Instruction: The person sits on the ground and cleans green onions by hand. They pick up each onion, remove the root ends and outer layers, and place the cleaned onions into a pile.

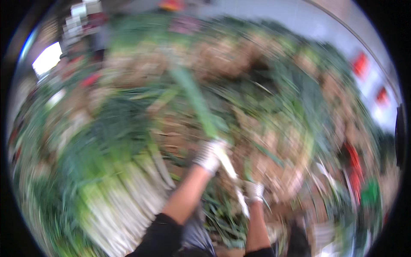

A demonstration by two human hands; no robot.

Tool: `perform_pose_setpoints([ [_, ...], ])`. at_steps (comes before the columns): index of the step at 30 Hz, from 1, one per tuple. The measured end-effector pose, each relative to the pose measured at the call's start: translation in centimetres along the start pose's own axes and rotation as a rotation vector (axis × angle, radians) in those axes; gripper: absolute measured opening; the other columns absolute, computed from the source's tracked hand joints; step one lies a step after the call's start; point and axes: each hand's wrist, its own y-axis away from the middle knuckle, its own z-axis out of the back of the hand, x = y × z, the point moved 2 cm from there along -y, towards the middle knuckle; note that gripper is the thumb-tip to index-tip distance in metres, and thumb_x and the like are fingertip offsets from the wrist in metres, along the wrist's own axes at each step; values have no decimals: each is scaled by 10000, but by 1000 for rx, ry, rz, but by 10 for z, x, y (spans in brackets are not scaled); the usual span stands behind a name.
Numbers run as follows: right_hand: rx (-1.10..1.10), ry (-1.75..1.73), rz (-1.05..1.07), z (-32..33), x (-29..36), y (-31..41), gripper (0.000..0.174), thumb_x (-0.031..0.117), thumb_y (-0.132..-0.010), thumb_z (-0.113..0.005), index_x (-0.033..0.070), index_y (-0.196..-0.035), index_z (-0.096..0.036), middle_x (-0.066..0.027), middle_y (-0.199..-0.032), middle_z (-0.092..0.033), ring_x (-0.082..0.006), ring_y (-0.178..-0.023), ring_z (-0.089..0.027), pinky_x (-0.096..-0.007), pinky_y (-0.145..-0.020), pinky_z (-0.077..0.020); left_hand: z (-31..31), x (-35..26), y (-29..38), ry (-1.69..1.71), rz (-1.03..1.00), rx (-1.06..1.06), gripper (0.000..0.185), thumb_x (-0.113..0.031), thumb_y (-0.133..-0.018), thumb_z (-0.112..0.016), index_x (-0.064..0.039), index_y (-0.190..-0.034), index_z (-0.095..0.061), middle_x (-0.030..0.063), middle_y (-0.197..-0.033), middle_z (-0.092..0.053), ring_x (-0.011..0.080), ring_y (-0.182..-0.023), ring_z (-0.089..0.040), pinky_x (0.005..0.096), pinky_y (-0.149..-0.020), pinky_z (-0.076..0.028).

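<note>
Both my hands wear white knit gloves, and the view is blurred by motion. My left hand [208, 155] grips a long green onion [194, 96] around the upper part of its pale shank. Its green leaves point up and away, and the white end [240, 199] slants down past my right hand [255, 191]. That hand is closed beside the white end, with a strip of green leaf [248, 170] showing above it and a thin green end below. Left of my arms lies a large pile of green onions [115, 199], white shanks towards me.
Untrimmed onions with brown, earthy outer layers [273, 154] are heaped at right. More heaps [224, 57] stand along the back by a pale wall [244, 13]. Loose leaf scraps [221, 221] litter the ground at my legs. Red [353, 170] and green [371, 192] blurred objects are far right.
</note>
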Motion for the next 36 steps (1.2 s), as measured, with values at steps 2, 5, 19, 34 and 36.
perform_pose_setpoints([
  [2, -76, 781, 78, 43, -120, 6, 348, 372, -782, -616, 49, -839, -731, -194, -842, -709, -328, -738, -686, -448, -674, -519, -1, -7, 2, 93, 25, 79, 159, -192, -932, -554, -60, -846, -576, 107, -815, -645, 226, -759, -655, 348, -705, -526],
  [5, 153, 939, -239, 82, -164, 99, 416, 446, -801, -568, 94, -933, -747, -166, -1015, -710, -334, -959, -678, -431, -836, -511, 48, -21, 1, 167, -35, 78, 292, -272, -974, -538, -3, -1083, -569, 194, -982, -673, 284, -863, -671, 392, -785, -557],
  [19, 342, -555, 295, 42, 111, 79, 466, 305, -827, -703, -54, -1121, -659, -119, -915, -701, -137, -746, -632, -288, -674, -512, -47, 16, 11, 215, 205, 523, 543, -369, -944, -580, 52, -1283, -519, 226, -1182, -636, 375, -1037, -645, 509, -957, -497],
  [34, 732, -1309, -75, 23, 109, 109, 329, 251, -905, -642, -44, -1052, -650, -147, -872, -699, -198, -680, -670, -302, -601, -551, -56, -5, 37, 196, 252, 839, 714, -426, -890, -636, 81, -1351, -436, 257, -1272, -578, 428, -1169, -569, 543, -1050, -424],
  [36, 814, -1348, -39, 21, 109, 111, 382, 264, -899, -652, -46, -1119, -617, -178, -945, -696, -220, -717, -684, -317, -600, -565, -55, -7, 38, 205, 281, 853, 712, -423, -892, -633, 85, -1350, -434, 260, -1274, -577, 436, -1177, -562, 542, -1054, -421],
])
